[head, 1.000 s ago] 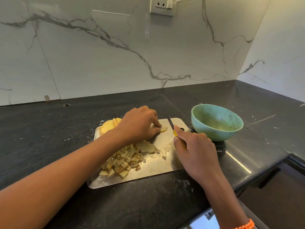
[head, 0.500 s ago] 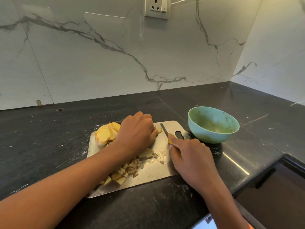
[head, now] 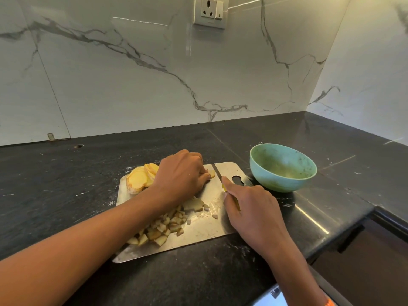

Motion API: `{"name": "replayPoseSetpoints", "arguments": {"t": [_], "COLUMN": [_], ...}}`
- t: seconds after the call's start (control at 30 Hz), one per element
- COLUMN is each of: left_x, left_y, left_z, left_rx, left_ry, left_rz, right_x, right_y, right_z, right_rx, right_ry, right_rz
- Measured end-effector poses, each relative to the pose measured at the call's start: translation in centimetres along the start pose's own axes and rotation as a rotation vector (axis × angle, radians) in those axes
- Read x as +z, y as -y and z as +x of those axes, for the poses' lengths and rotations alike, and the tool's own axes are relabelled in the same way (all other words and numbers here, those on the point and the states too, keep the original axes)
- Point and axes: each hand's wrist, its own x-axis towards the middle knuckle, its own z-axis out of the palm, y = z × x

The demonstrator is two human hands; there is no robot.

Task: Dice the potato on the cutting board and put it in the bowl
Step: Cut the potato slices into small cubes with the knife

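On a black stone desk (head: 66, 184) set against marble-patterned walls, my steel cutting board (head: 223, 226) lies with its long axis running from the near left to the far right, its hanging slot at the far right corner beside the bowl (head: 283, 171). My left hand (head: 181, 173) reaches in from the near left, forearm crossing the board, knuckles arched and fingers curled down, pressing a small piece of potato (head: 212, 174) flat against the steel; only a sliver of that piece shows past my fingertips. My right hand (head: 251, 208) comes in from the near right, wrapped closed around the yellow handle of a knife (head: 217, 172), index finger stretched forward along it. The blade points away from me and slightly left, its edge down just to the right of the pinned piece. A fanned stack of potato slices (head: 141, 177) sits at the board's far left corner, partly behind my left hand. A heap of diced potato (head: 161, 228) lies at the near left end of the board, partly under my forearm, with a few loose bits scattered toward the middle. The green bowl stands upright on the desk just off the board's far right corner; no potato shows inside it. A wall socket (head: 209, 12) hangs above.
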Motion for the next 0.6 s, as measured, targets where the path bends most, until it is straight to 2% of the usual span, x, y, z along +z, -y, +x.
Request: {"name": "replayPoseSetpoints", "arguments": {"t": [0.3,0.6], "left_x": [0.3,0.6], "left_y": [0.2,0.0], "left_z": [0.2,0.3], "left_rx": [-0.028,-0.071], "left_ry": [-0.032,-0.041], "left_rz": [-0.055,-0.064], "right_x": [0.3,-0.7], "right_y": [-0.2,-0.9], "right_z": [0.4,-3.2], "right_rx": [-0.021,-0.012], "right_ry": [0.097,0.064], "right_rz": [-0.025,0.033]}}
